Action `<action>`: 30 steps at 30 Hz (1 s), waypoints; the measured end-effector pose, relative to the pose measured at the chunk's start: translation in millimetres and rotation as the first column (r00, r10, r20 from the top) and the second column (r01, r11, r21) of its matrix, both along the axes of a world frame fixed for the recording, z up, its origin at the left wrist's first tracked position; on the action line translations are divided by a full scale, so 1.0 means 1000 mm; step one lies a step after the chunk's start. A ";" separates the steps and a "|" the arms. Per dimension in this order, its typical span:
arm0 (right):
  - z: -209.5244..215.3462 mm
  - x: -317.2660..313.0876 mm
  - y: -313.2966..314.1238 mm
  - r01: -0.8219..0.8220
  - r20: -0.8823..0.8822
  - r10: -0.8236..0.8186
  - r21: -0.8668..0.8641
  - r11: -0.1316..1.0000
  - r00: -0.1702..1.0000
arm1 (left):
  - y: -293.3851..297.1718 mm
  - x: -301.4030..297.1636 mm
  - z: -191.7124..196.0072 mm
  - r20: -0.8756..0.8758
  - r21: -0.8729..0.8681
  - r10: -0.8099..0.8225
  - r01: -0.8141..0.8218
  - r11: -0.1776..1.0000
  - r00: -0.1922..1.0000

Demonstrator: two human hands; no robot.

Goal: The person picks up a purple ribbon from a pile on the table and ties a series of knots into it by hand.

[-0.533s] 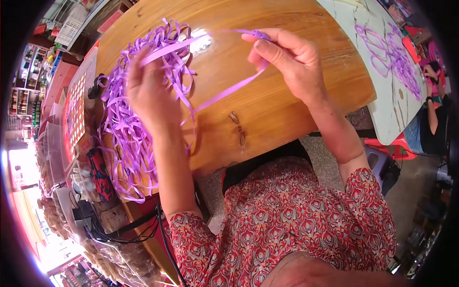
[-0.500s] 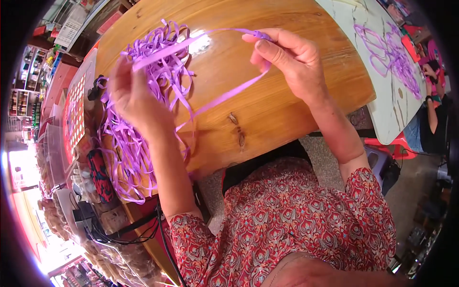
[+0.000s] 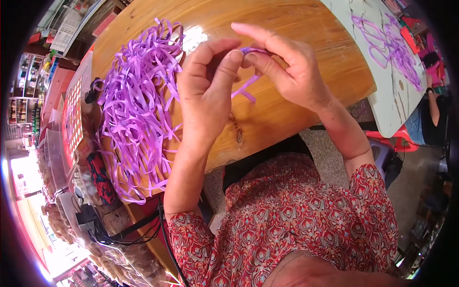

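Seen from the head camera, two hands meet over a wooden tabletop (image 3: pixel 291 119) with one purple ribbon (image 3: pixel 245 89) between them. The right hand (image 3: pixel 299 71) has its thumb and a finger clamped on the ribbon, its index finger stretched out clear of it. The left hand (image 3: pixel 205 81) has its thumb tip against the ribbon and its other fingers curled; whether they pinch it cannot be told. A short length hangs below the hands.

One heap of purple ribbon (image 3: pixel 136 105), its strands too tangled to count, lies to the left, near the left wrist. One looser purple bundle (image 3: pixel 394 52) lies on a second, white tabletop (image 3: pixel 392 110) at the right.

At upper left stands a white lattice basket (image 3: pixel 64 36), its contents unclear. Shelves (image 3: pixel 20 110) at the far left carry rows of small items.

The wooden tabletop is glossy, with dark knots near its front edge. Beyond the white one are a red stool (image 3: pixel 404 138) and a co-worker's forearm (image 3: pixel 434 107); the floor is grey.
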State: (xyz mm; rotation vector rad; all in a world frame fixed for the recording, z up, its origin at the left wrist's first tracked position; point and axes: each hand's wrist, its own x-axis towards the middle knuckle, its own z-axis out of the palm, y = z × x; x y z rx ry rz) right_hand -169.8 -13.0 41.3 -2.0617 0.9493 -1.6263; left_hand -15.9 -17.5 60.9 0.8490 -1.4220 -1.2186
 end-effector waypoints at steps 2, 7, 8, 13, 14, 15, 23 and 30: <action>-0.003 -0.006 -0.001 -0.248 0.246 0.169 0.339 0.907 0.955 | -0.010 0.006 -0.008 0.198 -0.279 0.106 -0.047 0.959 0.974; 0.006 -0.037 -0.004 -0.308 0.264 0.202 0.469 0.827 0.943 | -0.017 0.034 -0.014 0.326 -0.531 0.276 -0.066 0.845 0.904; 0.006 -0.049 -0.003 -0.262 0.256 0.148 0.500 0.825 0.955 | -0.015 0.039 -0.011 0.321 -0.436 0.277 -0.118 0.892 0.905; -0.003 -0.094 -0.001 -0.106 0.113 0.052 0.546 0.831 0.992 | -0.022 0.080 -0.015 0.147 -0.285 0.397 -0.345 0.894 0.906; -0.006 -0.102 0.001 -0.102 0.114 0.047 0.548 0.830 0.992 | -0.024 0.087 -0.015 0.164 -0.319 0.428 -0.363 0.875 0.889; -0.007 -0.109 0.001 -0.036 0.057 0.006 0.555 0.831 0.998 | -0.029 0.104 -0.018 0.232 -0.400 0.516 -0.403 0.824 0.824; -0.014 -0.123 0.007 0.179 -0.104 -0.145 0.569 0.803 0.984 | -0.044 0.122 -0.038 0.473 -0.879 0.880 -0.054 0.475 0.036; -0.004 -0.066 0.012 -0.191 0.060 0.183 0.438 0.878 0.981 | -0.013 -0.018 -0.031 0.350 -0.475 0.122 0.063 0.878 0.929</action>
